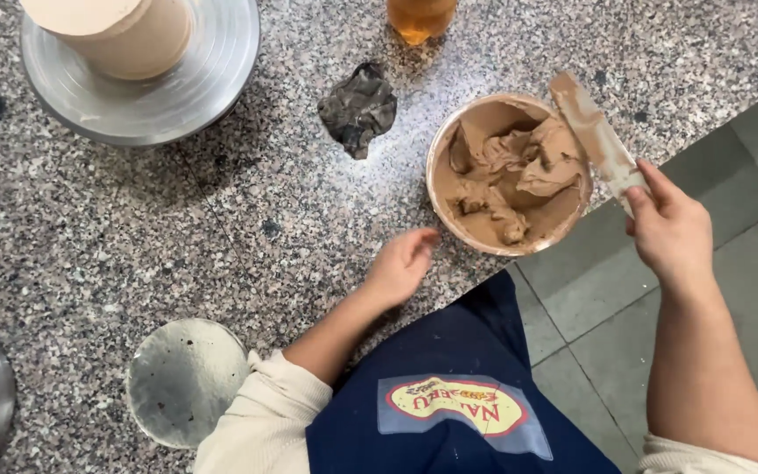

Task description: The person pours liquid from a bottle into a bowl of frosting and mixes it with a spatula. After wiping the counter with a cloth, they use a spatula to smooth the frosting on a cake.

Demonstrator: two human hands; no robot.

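Holding a coated spatula (597,140) over a bowl (439,189) of brown cream at the table (221,219) edge.

The right hand (670,230) pinches the spatula handle, blade resting on the far rim; the left hand (404,263) lies loose and empty on the table just beside the bowl. That bowl sits close to the edge with no hand bracing it, so a hard scrape could likely tip it to the tiled floor (660,333), and cream may drip off the blade. It is roughly half full of thick brown cream (511,175). A turntable (146,83) carries a coated cake (116,31); a glass of amber liquid (420,17) stands beyond.
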